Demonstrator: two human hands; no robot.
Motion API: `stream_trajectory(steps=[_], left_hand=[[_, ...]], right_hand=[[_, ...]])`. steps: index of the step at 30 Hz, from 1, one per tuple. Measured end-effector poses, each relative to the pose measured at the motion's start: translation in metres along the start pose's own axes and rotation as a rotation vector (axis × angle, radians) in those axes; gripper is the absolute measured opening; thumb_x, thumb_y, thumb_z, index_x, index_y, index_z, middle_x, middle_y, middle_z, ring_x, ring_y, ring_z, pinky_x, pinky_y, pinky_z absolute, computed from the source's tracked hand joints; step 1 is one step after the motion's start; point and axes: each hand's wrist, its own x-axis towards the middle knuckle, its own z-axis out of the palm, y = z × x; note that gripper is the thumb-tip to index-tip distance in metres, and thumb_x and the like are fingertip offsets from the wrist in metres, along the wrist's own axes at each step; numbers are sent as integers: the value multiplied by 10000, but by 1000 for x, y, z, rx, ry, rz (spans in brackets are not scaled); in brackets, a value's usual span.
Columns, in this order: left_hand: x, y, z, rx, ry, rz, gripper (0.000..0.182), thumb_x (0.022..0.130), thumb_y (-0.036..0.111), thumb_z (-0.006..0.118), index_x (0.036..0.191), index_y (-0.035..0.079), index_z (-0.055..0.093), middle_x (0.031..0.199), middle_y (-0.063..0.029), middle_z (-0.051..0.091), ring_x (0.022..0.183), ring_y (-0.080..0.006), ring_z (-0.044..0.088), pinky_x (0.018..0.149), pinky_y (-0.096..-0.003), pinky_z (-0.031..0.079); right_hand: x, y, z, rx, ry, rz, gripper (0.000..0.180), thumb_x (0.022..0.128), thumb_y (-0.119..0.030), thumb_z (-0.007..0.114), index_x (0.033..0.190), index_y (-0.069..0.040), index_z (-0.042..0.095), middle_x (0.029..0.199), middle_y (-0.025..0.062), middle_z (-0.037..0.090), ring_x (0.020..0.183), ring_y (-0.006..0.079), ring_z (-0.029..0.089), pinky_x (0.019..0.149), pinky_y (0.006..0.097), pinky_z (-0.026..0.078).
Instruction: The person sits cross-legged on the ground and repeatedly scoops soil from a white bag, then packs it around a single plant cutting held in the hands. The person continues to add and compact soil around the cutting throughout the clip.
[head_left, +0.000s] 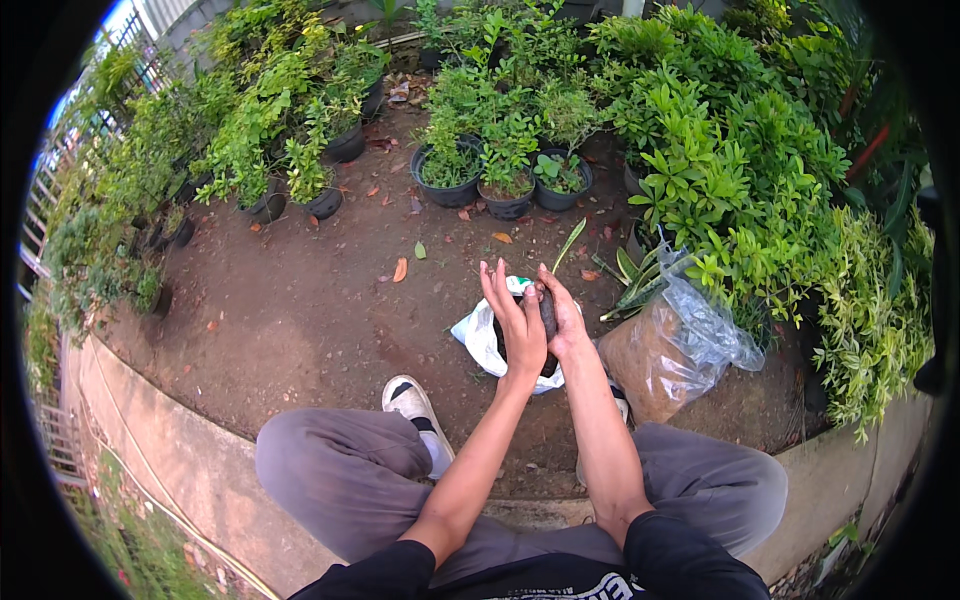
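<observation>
Both hands are over a white plastic sack (481, 341) of dark soil that stands between my feet. My right hand (561, 319) has its palm against a dark, rounded lump (549, 319), perhaps a soil clod or root ball, on the lump's right side. My left hand (521, 326) is at its left, fingers extended and pointing away from me, and hides part of it. Whether the left palm touches the lump is hard to tell. A variegated long leaf (570, 245) rises just beyond the hands. To the right stands a clear plastic bag (660, 352) filled with brown material.
Potted plants in black plastic pots (450, 193) line the far side and the left. Leafy shrubs (697, 150) crowd the right. Variegated snake plant leaves (634, 281) lie behind the clear bag. A curved concrete kerb (172, 397) edges the bare soil, which has scattered dry leaves (400, 270).
</observation>
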Motion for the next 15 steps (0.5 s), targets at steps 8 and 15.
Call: stream_trajectory(steps=[8, 15], left_hand=[[15, -10, -7, -522, 72, -472, 588, 1162, 439, 393, 1616, 68, 353, 1565, -108, 404, 1226, -187, 497, 1091, -333, 395], [8, 12, 0, -581, 43, -555, 586, 1164, 456, 377, 1612, 78, 368, 1135, -17, 538, 900, -99, 451, 847, -280, 423]], right_hand=[[-13, -15, 15, -319, -47, -236, 438, 1041, -482, 647, 1159, -60, 643, 1051, 127, 703, 948, 295, 706, 861, 456, 607], [-11, 4, 8, 143, -163, -24, 335, 1051, -419, 653, 1005, -91, 604, 864, 57, 616, 797, 213, 627, 698, 346, 556]])
